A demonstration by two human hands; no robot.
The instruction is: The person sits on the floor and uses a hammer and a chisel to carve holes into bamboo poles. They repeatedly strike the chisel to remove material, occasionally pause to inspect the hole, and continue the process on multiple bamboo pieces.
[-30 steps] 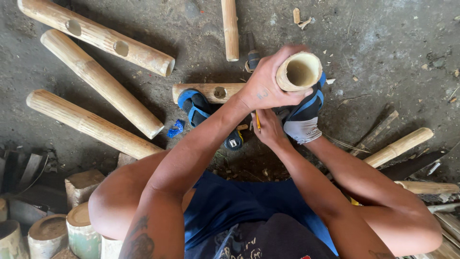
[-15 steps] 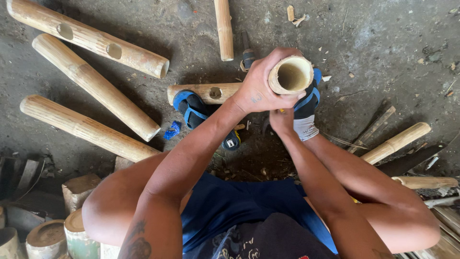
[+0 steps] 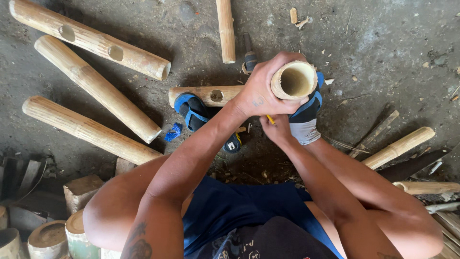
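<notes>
Nearest to the camera, the person sits low with bent knees in dark blue shorts (image 3: 239, 211), and both forearms reach forward over the concrete floor (image 3: 393, 57). The right hand (image 3: 278, 128) is closed around a thin yellow tool (image 3: 270, 120), just below the tube; only a small piece of the tool shows. Above it, the left hand (image 3: 261, 93) is wrapped firmly around a hollow bamboo tube (image 3: 293, 80), with its open end turned up toward the camera. A grey and blue glove (image 3: 306, 120) is pressed just beside the tube on the right. Under the hands lie a blue sandal (image 3: 194, 111) and a short bamboo piece with a hole (image 3: 206, 94). Farther, toward the top left corner of the floor, three long bamboo poles (image 3: 91, 86) lie side by side, and one more pole (image 3: 225, 29) points to the top edge. Compared with half a second ago, the grip of both hands is unchanged and the tube stayed in almost the same place.
</notes>
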